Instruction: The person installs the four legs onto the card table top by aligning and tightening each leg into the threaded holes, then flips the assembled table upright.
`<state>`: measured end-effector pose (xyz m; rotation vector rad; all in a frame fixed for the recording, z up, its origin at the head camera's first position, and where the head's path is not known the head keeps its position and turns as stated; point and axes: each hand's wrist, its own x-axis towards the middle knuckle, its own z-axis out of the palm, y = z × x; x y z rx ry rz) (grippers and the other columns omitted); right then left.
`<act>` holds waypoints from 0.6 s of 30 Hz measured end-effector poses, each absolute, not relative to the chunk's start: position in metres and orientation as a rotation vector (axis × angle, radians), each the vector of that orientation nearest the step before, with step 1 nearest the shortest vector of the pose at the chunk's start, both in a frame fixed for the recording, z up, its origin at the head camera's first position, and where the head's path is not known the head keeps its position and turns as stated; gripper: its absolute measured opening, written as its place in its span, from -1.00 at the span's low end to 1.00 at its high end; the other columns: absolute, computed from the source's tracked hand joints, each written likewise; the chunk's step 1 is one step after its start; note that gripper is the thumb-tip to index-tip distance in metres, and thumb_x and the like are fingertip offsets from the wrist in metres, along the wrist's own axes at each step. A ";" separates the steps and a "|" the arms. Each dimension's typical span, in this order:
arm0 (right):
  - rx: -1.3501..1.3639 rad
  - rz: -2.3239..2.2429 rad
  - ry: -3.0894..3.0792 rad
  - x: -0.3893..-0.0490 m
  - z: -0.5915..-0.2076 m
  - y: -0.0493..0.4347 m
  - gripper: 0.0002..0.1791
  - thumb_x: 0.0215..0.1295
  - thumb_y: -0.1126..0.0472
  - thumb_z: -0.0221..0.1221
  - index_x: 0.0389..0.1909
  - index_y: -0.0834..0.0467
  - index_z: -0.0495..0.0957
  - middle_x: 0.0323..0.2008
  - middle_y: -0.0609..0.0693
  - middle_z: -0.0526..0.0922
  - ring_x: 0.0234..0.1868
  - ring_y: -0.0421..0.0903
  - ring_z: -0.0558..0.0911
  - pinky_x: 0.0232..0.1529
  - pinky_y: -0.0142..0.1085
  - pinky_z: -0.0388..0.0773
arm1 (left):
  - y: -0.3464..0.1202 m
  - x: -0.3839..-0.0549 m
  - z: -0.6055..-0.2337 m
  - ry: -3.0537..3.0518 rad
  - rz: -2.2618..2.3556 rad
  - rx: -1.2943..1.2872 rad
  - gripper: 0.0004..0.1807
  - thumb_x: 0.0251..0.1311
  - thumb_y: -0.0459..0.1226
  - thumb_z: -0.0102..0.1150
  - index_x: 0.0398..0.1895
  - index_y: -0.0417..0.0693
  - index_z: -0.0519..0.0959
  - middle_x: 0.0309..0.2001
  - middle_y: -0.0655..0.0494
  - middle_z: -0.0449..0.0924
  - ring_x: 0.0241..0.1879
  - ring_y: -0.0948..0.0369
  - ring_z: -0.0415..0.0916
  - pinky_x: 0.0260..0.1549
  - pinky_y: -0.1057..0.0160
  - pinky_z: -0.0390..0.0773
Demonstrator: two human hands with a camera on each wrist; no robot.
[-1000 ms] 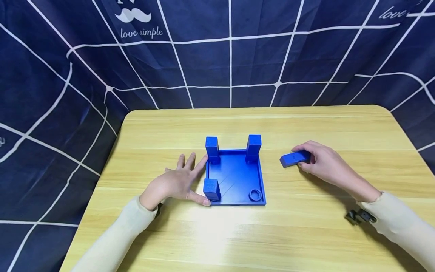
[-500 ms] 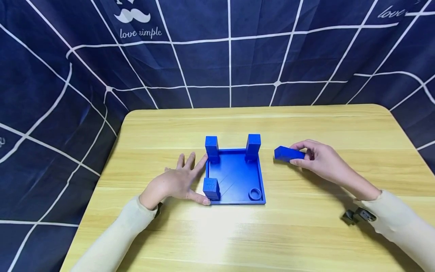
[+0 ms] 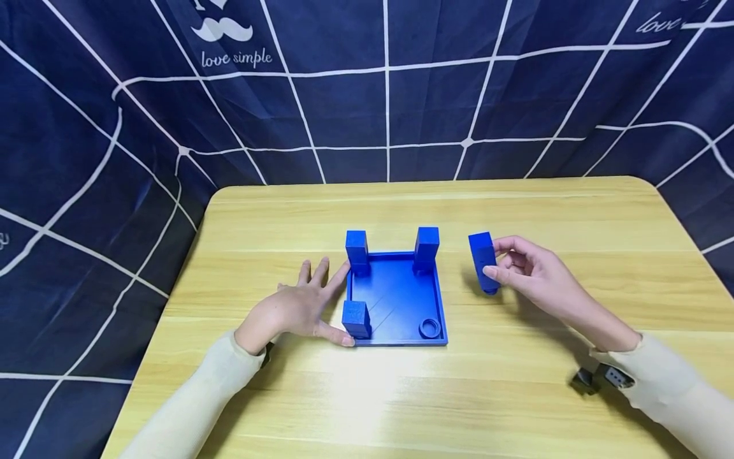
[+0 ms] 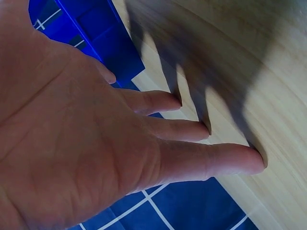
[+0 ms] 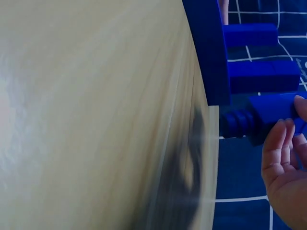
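Observation:
A square blue tray-like base lies on the table, with three square blue posts upright at its corners: far left, far right and near left. A round raised socket sits at the near right corner. My left hand spreads its fingers beside the base, index fingertip and thumb at its left edge. Right of the base, my right hand pinches a loose blue post between thumb and fingers. Its threaded end points down toward the table in the right wrist view.
The wooden table has rounded far corners. A dark blue curtain with white grid lines hangs behind it and along both sides. A small black device is strapped at the right sleeve.
My right hand has turned the loose post from lying flat to roughly upright, threaded end down, after shifting it slightly left. The left hand and base have stayed in place.

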<state>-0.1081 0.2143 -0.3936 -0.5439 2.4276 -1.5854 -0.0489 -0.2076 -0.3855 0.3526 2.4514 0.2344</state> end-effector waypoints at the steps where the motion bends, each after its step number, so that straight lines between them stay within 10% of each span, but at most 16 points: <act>1: -0.549 -1.597 2.421 -0.107 -0.394 0.214 -0.67 0.52 0.37 0.35 0.20 0.30 0.54 -0.29 0.09 0.68 -0.33 -0.12 0.65 -0.30 -0.41 0.58 | -0.208 -0.049 -0.386 2.452 0.234 0.352 0.60 -0.02 0.57 0.39 0.80 0.34 -0.51 0.76 -0.25 -0.49 0.66 -0.43 -0.47 0.23 -0.78 0.07; 18: -0.565 -1.594 2.409 -0.086 -0.386 0.205 -0.67 0.49 0.34 0.40 0.17 0.22 0.57 -0.31 0.25 0.75 -0.37 -0.03 0.72 -0.40 -0.34 0.52 | -0.208 -0.048 -0.386 2.456 0.231 0.366 0.59 0.00 0.56 0.39 0.80 0.30 -0.49 0.76 -0.26 -0.50 0.65 -0.44 -0.47 0.22 -0.79 0.08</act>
